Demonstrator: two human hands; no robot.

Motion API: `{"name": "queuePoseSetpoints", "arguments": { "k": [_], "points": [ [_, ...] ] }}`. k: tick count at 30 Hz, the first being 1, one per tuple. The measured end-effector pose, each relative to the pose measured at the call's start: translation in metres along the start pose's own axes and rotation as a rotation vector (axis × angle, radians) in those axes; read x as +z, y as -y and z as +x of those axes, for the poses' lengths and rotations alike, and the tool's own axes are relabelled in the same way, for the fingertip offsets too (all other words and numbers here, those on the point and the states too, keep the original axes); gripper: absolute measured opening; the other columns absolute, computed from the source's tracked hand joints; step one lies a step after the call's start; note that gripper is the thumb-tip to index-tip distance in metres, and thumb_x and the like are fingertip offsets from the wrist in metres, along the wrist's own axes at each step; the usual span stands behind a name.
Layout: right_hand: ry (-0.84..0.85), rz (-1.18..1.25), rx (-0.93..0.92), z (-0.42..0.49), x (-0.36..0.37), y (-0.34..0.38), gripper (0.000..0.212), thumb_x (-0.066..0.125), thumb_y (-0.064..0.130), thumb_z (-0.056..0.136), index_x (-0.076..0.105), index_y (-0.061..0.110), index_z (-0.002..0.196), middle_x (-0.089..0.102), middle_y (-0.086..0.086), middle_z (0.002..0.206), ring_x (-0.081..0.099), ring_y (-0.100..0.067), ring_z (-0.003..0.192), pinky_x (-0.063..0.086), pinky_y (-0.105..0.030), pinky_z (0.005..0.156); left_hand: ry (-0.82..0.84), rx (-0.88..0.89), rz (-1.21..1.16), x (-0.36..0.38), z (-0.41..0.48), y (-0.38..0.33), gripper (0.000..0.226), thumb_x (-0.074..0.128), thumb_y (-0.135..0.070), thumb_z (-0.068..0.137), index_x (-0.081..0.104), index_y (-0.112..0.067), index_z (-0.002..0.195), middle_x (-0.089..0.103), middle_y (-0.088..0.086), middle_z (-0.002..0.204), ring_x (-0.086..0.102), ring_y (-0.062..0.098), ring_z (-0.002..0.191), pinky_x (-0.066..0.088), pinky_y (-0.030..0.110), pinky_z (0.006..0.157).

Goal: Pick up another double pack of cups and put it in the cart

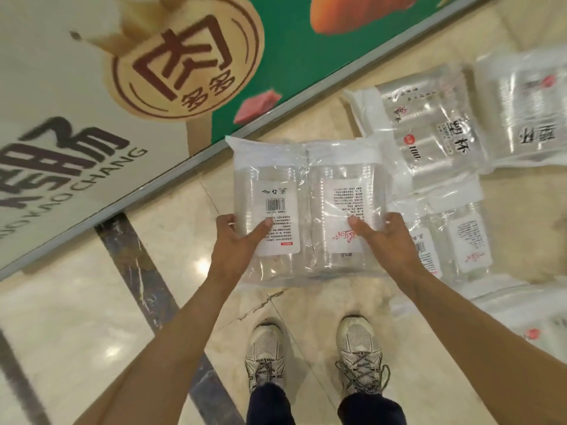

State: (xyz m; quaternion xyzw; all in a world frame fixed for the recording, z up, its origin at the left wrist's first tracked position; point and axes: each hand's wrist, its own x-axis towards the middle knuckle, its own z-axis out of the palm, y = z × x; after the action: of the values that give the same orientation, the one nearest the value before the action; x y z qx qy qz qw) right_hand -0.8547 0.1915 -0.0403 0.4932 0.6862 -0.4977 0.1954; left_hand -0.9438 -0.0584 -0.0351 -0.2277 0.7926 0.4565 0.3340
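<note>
Clear plastic wrapped the twin pack of cups [310, 207], which hung above the floor [76, 317], held out flat in front of the person, over the shoes [266, 357]. Its two stacks of cups lay side by side, and each side was taken by one hand, probably to keep the slack wrapper from sagging in the middle. The left hand [236, 243] grasped the pack's left edge, thumb pressed on the white label [277, 216] and fingers curled underneath. The right hand [383, 237] grasped the right edge the same way, thumb on top of the film. The left label carried a barcode and small print too fine to read; the right label showed a block of small text and a red script mark.

More packs of cups [435, 133] lay on the floor to the right, some overlapping, one printed with large black characters and "100". Others [460, 240] lay just beside the right hand. At the floor's far left edge stood a printed board [92, 118] with big characters, the letters "CHANG" and a green panel.
</note>
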Motion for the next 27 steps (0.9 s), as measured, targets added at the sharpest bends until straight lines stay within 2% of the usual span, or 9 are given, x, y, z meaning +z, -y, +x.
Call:
{"name": "queuePoseSetpoints", "arguments": {
  "k": [3, 6, 9, 12, 15, 18, 22, 25, 27],
  "points": [
    [0.029, -0.015, -0.039, -0.050, -0.038, 0.037, 0.093, 0.074, 0.072, 0.067, 0.045, 0.018, 0.137, 0.067, -0.001, 0.124, 0.065, -0.023, 0.111, 0.050, -0.050, 0.100, 0.000, 0.030, -0.059, -0.020, -0.057, -0.034, 0.071, 0.082, -0.051, 0.078, 0.039, -0.024, 0.128, 0.063, -0.010, 0.120, 0.070, 0.008, 0.101, 0.058, 0.034, 0.088],
    [0.074, -0.067, -0.125, -0.103, -0.072, 0.081, 0.088, 0.073, 0.066, 0.077, 0.041, 0.017, 0.144, 0.061, -0.002, 0.133, 0.060, -0.025, 0.119, 0.046, -0.046, 0.104, -0.054, 0.070, -0.099, -0.044, -0.118, -0.071, 0.068, 0.079, -0.049, 0.081, 0.037, -0.025, 0.129, 0.060, -0.018, 0.114, 0.067, -0.001, 0.095, 0.056, 0.027, 0.083],
    [0.126, -0.114, -0.219, -0.161, -0.104, 0.127, 0.084, 0.070, 0.057, 0.085, 0.037, 0.015, 0.149, 0.053, -0.002, 0.141, 0.052, -0.027, 0.129, 0.041, -0.036, 0.101, -0.115, 0.084, -0.176, -0.070, -0.180, -0.098, 0.071, 0.079, -0.054, 0.079, 0.038, -0.025, 0.130, 0.060, -0.016, 0.114, 0.068, 0.007, 0.098, 0.057, 0.038, 0.089],
    [0.176, -0.159, -0.288, -0.221, -0.124, 0.168, 0.096, 0.072, 0.062, 0.080, 0.029, 0.018, 0.154, 0.045, 0.000, 0.152, 0.045, -0.026, 0.138, 0.037, -0.039, 0.111, -0.178, 0.078, -0.282, -0.100, -0.246, -0.112, 0.081, 0.080, -0.066, 0.068, 0.040, -0.028, 0.127, 0.065, -0.011, 0.115, 0.073, 0.012, 0.095, 0.059, 0.046, 0.088],
    [0.228, -0.176, -0.332, -0.287, -0.130, 0.205, 0.105, 0.076, 0.073, 0.066, 0.033, 0.024, 0.149, 0.048, -0.001, 0.149, 0.049, -0.025, 0.134, 0.042, -0.045, 0.110, -0.253, 0.069, -0.380, -0.136, -0.313, -0.120, 0.076, 0.082, -0.063, 0.069, 0.042, -0.031, 0.126, 0.067, -0.010, 0.114, 0.074, 0.011, 0.093, 0.061, 0.036, 0.082],
    [0.320, -0.209, -0.415, -0.359, -0.126, 0.241, 0.089, 0.078, 0.057, 0.078, 0.036, 0.021, 0.147, 0.048, 0.005, 0.139, 0.050, -0.022, 0.128, 0.042, -0.034, 0.100, -0.367, 0.065, -0.485, -0.184, -0.383, -0.126, 0.054, 0.080, -0.038, 0.082, 0.045, -0.028, 0.122, 0.068, -0.007, 0.113, 0.071, 0.010, 0.092, 0.050, 0.012, 0.063],
    [0.444, -0.261, -0.560, -0.469, -0.111, 0.292, 0.066, 0.077, 0.043, 0.083, 0.046, 0.023, 0.137, 0.065, 0.011, 0.118, 0.064, -0.001, 0.094, 0.046, -0.020, 0.071, -0.469, 0.121, -0.545, -0.262, -0.477, -0.129, 0.054, 0.076, -0.040, 0.085, 0.041, -0.028, 0.125, 0.065, -0.015, 0.111, 0.071, -0.005, 0.081, 0.051, 0.013, 0.059],
    [0.557, -0.282, -0.671, -0.548, -0.097, 0.323, 0.049, 0.078, 0.041, 0.084, 0.049, 0.037, 0.123, 0.065, 0.022, 0.111, 0.060, 0.009, 0.089, 0.043, -0.013, 0.071, -0.555, 0.150, -0.570, -0.320, -0.545, -0.127, 0.062, 0.078, -0.045, 0.081, 0.039, -0.028, 0.126, 0.064, -0.016, 0.111, 0.072, -0.001, 0.082, 0.056, 0.020, 0.066],
    [0.627, -0.340, -0.755, -0.594, -0.083, 0.338, 0.057, 0.080, 0.051, 0.078, 0.053, 0.034, 0.125, 0.068, 0.016, 0.114, 0.067, -0.001, 0.094, 0.049, -0.020, 0.075, -0.617, 0.161, -0.613, -0.356, -0.591, -0.123, 0.071, 0.081, -0.052, 0.075, 0.041, -0.024, 0.126, 0.067, -0.011, 0.110, 0.074, 0.005, 0.083, 0.061, 0.030, 0.074]
  ]
}}
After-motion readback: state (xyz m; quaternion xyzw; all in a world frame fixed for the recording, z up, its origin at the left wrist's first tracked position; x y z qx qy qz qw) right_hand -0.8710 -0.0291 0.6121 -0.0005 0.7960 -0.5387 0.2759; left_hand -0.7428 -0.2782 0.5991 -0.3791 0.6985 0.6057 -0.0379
